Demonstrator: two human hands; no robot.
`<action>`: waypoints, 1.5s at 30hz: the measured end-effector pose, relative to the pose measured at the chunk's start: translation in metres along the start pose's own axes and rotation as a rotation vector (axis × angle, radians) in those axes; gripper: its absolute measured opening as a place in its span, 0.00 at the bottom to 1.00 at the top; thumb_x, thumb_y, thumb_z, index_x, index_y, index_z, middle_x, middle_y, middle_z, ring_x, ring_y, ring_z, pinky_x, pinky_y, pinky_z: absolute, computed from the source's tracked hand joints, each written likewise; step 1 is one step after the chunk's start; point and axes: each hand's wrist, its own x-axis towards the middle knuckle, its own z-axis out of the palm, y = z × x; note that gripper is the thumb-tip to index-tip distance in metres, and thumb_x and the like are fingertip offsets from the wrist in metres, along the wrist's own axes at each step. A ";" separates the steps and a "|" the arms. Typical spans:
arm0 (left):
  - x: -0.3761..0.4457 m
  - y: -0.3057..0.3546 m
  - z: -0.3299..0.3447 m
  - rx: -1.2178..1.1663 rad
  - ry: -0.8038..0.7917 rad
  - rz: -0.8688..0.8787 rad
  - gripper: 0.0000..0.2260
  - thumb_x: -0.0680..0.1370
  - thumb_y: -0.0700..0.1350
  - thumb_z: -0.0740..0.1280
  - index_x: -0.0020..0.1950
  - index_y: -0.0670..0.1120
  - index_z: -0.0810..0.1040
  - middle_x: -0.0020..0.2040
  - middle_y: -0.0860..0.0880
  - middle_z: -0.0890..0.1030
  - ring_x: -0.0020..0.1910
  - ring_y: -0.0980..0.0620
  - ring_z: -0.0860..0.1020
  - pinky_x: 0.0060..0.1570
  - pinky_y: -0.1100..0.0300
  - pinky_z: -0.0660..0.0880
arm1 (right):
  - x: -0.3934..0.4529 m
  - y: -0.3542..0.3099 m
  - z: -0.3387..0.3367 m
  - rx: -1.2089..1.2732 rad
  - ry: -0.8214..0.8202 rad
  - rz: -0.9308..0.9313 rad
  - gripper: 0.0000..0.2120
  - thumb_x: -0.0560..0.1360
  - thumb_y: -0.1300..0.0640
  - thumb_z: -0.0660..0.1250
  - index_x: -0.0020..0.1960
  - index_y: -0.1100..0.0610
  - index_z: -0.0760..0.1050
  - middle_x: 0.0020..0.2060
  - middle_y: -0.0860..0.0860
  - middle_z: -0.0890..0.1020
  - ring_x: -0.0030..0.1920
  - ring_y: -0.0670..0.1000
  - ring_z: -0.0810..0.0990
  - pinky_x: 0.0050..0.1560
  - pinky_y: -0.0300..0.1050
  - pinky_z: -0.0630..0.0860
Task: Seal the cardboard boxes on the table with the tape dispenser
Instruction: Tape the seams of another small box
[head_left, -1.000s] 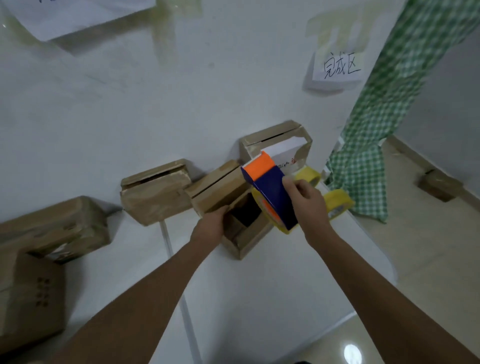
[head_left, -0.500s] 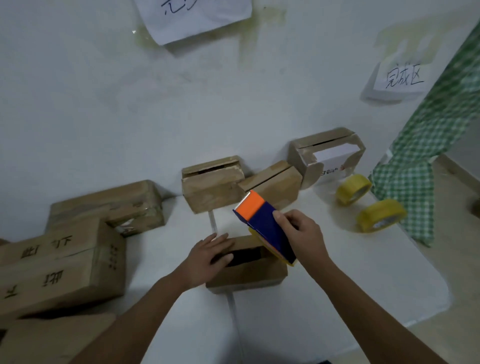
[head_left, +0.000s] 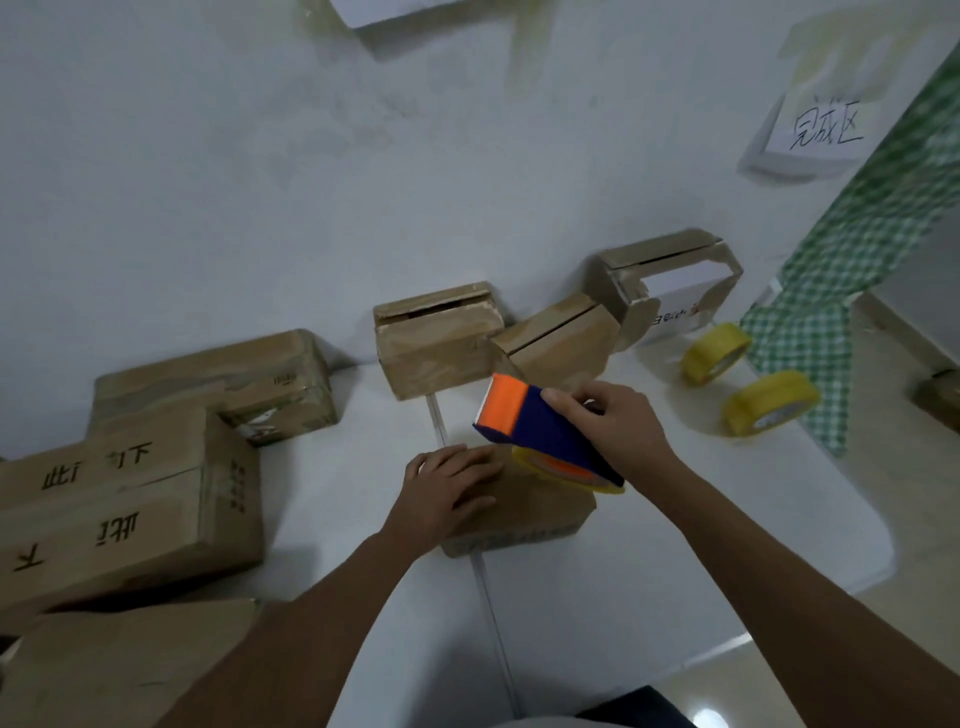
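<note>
hiding most of the top of a small cardboard box (head_left: 524, 514) near the middle of the white table (head_left: 675, 561), with left hand (head_left: 447, 493) laid flat on it, fingers straight, gripping nothing. hard to tell if the flaps under that hand are fully closed. gripped in right hand (head_left: 618, 431), fingers curled round its dark blue body: tape dispenser (head_left: 540, 431), orange end pointing to the far left, held over the far right part of the box, just right of the left hand. only a thin rim of its yellow roll peeking out below; cannot tell if it touches the box. lined up along the far edge by the wall: three more small boxes (head_left: 441, 343), one with its front torn open. sitting near the far right corner: two yellow tape rolls (head_left: 769, 402). piled at the left edge: bigger boxes (head_left: 130, 509), the nearest cut off by the picture. taped on the wall: paper note (head_left: 826, 127), a bit blurry.
</note>
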 end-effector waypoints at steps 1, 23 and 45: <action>0.001 0.000 0.000 0.002 -0.002 -0.004 0.19 0.82 0.58 0.59 0.74 0.59 0.69 0.75 0.59 0.67 0.76 0.52 0.61 0.73 0.48 0.55 | 0.001 0.004 0.004 -0.037 -0.020 -0.001 0.21 0.73 0.32 0.62 0.41 0.49 0.79 0.39 0.45 0.83 0.40 0.45 0.81 0.43 0.46 0.79; -0.023 -0.005 0.011 -0.318 0.158 -0.026 0.18 0.83 0.47 0.61 0.73 0.44 0.71 0.72 0.44 0.71 0.72 0.48 0.68 0.69 0.47 0.69 | 0.026 -0.012 0.038 -0.235 -0.333 -0.182 0.30 0.70 0.27 0.53 0.42 0.51 0.79 0.34 0.46 0.82 0.36 0.45 0.80 0.41 0.42 0.77; -0.027 0.000 -0.054 -1.361 0.344 -0.833 0.13 0.84 0.50 0.59 0.56 0.49 0.82 0.59 0.50 0.83 0.56 0.54 0.81 0.56 0.62 0.75 | 0.020 -0.012 0.048 -0.222 -0.289 -0.106 0.26 0.76 0.32 0.57 0.45 0.55 0.79 0.38 0.50 0.83 0.39 0.49 0.82 0.47 0.51 0.81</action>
